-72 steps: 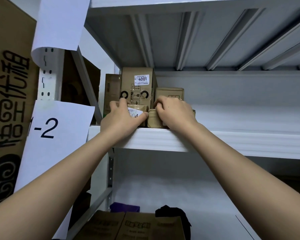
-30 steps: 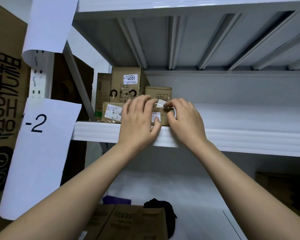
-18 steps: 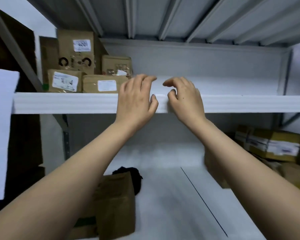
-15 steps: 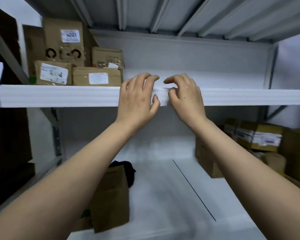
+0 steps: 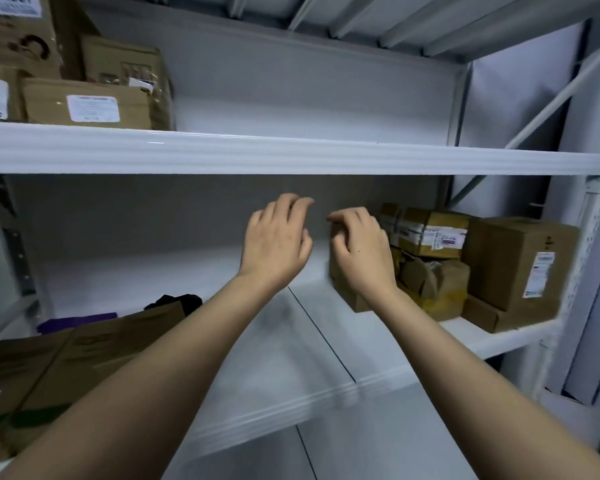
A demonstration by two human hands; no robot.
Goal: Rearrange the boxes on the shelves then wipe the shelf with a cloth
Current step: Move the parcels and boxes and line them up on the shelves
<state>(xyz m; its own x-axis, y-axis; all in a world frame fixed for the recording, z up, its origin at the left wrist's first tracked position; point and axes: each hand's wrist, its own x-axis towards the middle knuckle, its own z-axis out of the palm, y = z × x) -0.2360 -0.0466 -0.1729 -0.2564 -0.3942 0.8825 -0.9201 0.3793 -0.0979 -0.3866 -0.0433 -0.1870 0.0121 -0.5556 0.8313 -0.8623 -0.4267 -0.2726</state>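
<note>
Left hand [image 5: 276, 244]: raised before the lower shelf [image 5: 326, 393], fingers loosely curled, holding nothing. Right hand [image 5: 361, 251]: likewise, fingers bent, empty, in front of boxes [image 5: 430, 258] stacked at that shelf's right end. Further boxes [image 5: 90, 102]: upper shelf [image 5: 291, 155], left end.

Boxes [image 5: 90, 102] sit left on the upper shelf [image 5: 291, 155], more boxes [image 5: 471, 265] right on the lower shelf [image 5: 291, 393].

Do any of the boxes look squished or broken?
Yes. On the lower white shelf, at the right, a crumpled brown cardboard parcel looks dented and torn, wedged under a taped box. The other boxes look tidy.
</note>
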